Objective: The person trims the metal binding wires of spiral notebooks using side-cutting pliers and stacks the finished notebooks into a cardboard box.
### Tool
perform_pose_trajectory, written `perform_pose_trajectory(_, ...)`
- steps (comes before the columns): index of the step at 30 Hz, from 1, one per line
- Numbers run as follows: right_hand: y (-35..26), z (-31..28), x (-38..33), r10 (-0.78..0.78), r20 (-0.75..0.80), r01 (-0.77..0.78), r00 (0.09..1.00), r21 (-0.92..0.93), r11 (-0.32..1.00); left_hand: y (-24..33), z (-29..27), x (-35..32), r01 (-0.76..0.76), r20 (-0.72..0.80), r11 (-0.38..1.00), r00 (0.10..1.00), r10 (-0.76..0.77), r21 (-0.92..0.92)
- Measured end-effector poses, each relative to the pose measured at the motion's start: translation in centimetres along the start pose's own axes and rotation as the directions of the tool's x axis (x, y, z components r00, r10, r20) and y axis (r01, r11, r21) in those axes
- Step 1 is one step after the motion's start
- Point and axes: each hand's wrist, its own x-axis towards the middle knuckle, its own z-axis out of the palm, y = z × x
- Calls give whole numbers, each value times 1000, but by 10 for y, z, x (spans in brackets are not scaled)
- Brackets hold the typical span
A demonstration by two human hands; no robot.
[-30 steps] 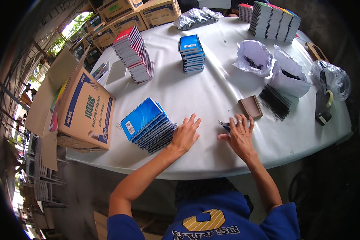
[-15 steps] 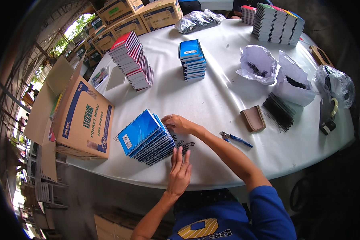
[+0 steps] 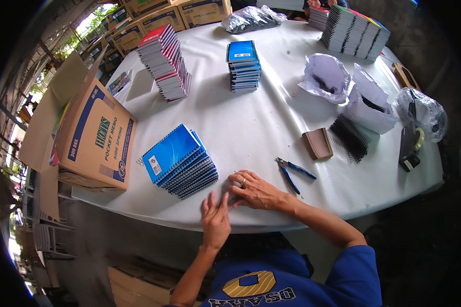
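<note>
Near the table's front edge, my left hand [image 3: 216, 221] rests with its fingers stretched forward. Close against its fingertips, my right hand [image 3: 256, 192] lies low on the table with bent fingers; a ring is on one of them. Something small and dark shows between the hands, mostly hidden by the fingers. Just left of them stands a leaning stack of blue spiral notebooks [image 3: 171, 153], with a loose coil end sticking out at its left. Blue-handled cutting pliers [image 3: 290, 171] lie spread beyond my right wrist.
A cardboard box [image 3: 100, 135] with raised flaps stands at left. Farther back are a red-covered notebook stack [image 3: 165, 64] and another blue stack [image 3: 243, 66]. At right lie a brown holder [image 3: 318, 143], black coils [image 3: 351, 137], paper bags [image 3: 327, 77] and a tape dispenser [image 3: 411, 148].
My right hand has left the side of the notebook stack and come nearer, beside my left hand. The loose black coils seen there before are now mostly hidden. The view has shifted slightly.
</note>
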Motion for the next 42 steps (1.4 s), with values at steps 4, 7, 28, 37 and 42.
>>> perform_pose_trajectory(4, -10, -1, -3, 77, 107, -45, 991, -277, 960, -6, -17, -16, -10, -110, 1000, 994, 8, -15)
perform_pose_trajectory(7, -7, 4, 1, 43, 191, 11, 981, -273, 962, -12, -19, -21, 74, -108, 995, 991, -81, -67)
perform_pose_trajectory(28, 264, -264, -8, 382, -372, -512, 846, -767, 387, -69, -31, -40, 442, -402, 891, 838, -370, 101)
perform_pose_trajectory(37, 202, -239, 8, 268, -407, -486, 873, -687, 541, -97, -42, -9, 511, -312, 851, 834, -456, 122)
perform_pose_trajectory(42, 27, -139, -38, 748, 100, -495, 656, -692, 526, -104, -46, 11, 542, -193, 819, 838, -510, 189)
